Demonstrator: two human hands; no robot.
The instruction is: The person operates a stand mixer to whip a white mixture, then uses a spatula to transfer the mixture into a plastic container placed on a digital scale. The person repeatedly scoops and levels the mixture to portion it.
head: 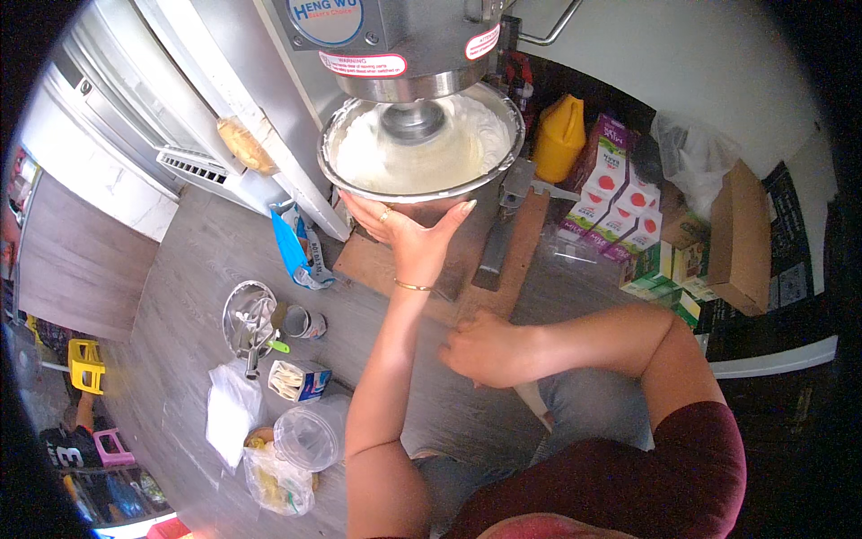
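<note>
My left hand [411, 229] is spread around the near side of a steel mixing bowl [421, 197], just below its rim, thumb and fingers apart. Whipped white cream [357, 151] coats the inside of the bowl. Above it stands a Heng Wu planetary mixer [417, 40], its round metal hub [412, 121] reaching down into the bowl. The beater below the hub is blurred or hidden. Near my knee, my right hand [488, 347] has its fingers curled, beside the mixer's wooden base board [498, 296]. Whatever lies inside those fingers is hidden.
Milk cartons [616, 202], a yellow jug [560, 138] and a cardboard box [741, 239] stand right. Left on the floor are a blue bag [296, 246], a metal bowl with a whisk [248, 316], a can [303, 323] and a plastic tub [310, 438]. A person [71, 438] appears far left.
</note>
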